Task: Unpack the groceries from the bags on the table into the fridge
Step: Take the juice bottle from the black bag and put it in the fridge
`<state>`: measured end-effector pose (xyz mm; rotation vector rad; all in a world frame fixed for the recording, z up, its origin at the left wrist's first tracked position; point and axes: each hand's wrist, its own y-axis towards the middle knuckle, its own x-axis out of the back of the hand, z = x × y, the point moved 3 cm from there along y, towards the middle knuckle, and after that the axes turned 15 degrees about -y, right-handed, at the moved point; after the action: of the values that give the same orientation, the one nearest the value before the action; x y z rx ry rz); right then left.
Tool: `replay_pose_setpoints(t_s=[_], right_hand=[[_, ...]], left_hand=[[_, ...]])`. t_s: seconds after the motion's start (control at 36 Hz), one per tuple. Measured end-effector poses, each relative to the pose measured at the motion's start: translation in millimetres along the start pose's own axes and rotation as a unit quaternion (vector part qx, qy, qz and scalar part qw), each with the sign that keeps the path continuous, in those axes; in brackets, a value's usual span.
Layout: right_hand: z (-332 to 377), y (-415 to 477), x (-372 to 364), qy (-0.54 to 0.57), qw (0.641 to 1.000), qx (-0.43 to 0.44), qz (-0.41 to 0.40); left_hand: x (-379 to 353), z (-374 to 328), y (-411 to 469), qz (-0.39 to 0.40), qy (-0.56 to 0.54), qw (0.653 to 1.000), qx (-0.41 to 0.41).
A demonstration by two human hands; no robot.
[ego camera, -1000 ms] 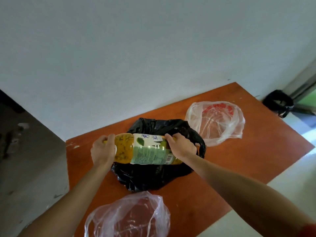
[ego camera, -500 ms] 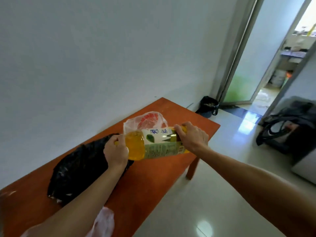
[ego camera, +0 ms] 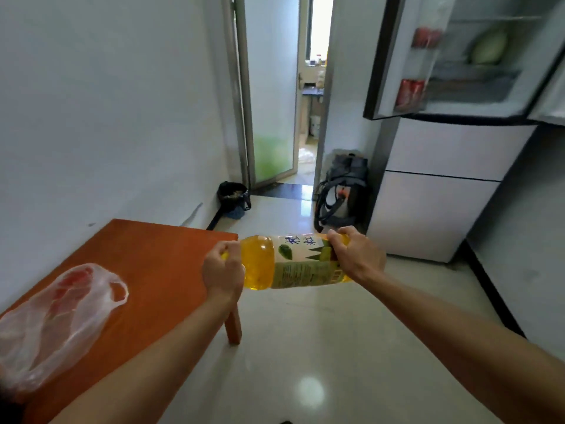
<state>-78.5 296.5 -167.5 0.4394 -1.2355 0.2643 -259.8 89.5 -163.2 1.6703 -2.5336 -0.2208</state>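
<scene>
A large bottle of orange-yellow juice (ego camera: 287,261) with a green and white label lies sideways in the air, past the table's right corner. My left hand (ego camera: 222,272) grips its neck end and my right hand (ego camera: 356,255) grips its base end. The fridge (ego camera: 452,154) stands at the upper right with its top door open; red cans (ego camera: 409,94) sit in the door rack and a pale green vegetable (ego camera: 487,45) lies on a shelf. On the orange table (ego camera: 159,264) at the lower left lies a clear plastic bag (ego camera: 55,319) with red print.
A dark backpack (ego camera: 342,191) leans against the fridge's left side. A black bin (ego camera: 233,198) stands by the wall near an open glass door (ego camera: 269,117). Glossy tiled floor (ego camera: 305,347) stretches between the table and the fridge.
The view has swung right, away from the table toward the fridge. Both hands have carried the bottle off the black bag and past the table's corner; the black bag has left the view.
</scene>
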Motion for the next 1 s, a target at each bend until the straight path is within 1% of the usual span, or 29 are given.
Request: replay_pose_setpoints(t_s=[0.22,0.39,0.53,0.64,0.75,0.89,1.0], right_hand=[[-124.2,91.2,6.9,-0.035,0.993,-0.113,-0.009],[-211.2,153.5,37.4,-0.034,0.976,-0.211,-0.050],[-288.5,188.8,52.6,-0.051,0.953,-0.289,-0.072],[-351.3,216.3,63.6,-0.065,0.939,-0.330,-0.071],[-424.2,255.2,63.0,-0.073,0.930,-0.354,-0.071],[-505.8,322.6,73.6,-0.063,0.929,-0.355,-0.079],[-556.1,385.5,97.6,-0.068,0.935,-0.337,-0.093]], left_hand=[[-187.1,25.4,52.5,0.112,-0.031,0.993,0.014],[-333.6,14.2,84.0,0.207,-0.040,0.977,0.005],[-441.4,7.0,82.2,0.282,-0.052,0.958,0.003],[-523.9,7.6,74.4,0.329,-0.062,0.942,-0.002],[-611.8,14.4,66.8,0.353,-0.063,0.933,-0.004],[-719.1,19.4,65.0,0.339,-0.058,0.939,0.003],[-787.5,4.4,68.7,0.330,-0.073,0.941,-0.003]])
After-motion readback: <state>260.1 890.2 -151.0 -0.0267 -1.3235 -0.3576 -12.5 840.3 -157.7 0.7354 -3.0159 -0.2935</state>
